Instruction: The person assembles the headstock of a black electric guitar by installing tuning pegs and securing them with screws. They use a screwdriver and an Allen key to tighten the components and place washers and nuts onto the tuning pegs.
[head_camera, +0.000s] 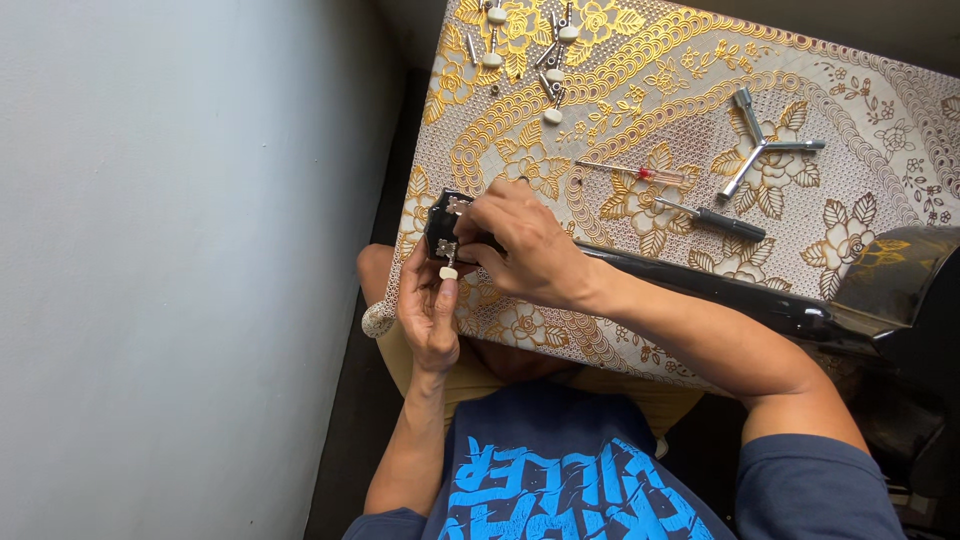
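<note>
A black guitar lies across the table with its headstock (440, 228) at the left edge and its glossy neck (700, 290) running right to the body (900, 270). My right hand (525, 245) covers the headstock from above, fingers closed on it. My left hand (430, 310) reaches up from below, its fingers at a metal tuning peg with a cream knob (449, 271) on the headstock's near side.
The table wears a gold floral cloth (620, 120). Several loose tuning pegs (553, 75) lie at its far left. A red-handled screwdriver (640, 172), a black-handled screwdriver (715, 218) and a three-way metal wrench (765, 145) lie mid-table. A pale wall (180, 250) stands left.
</note>
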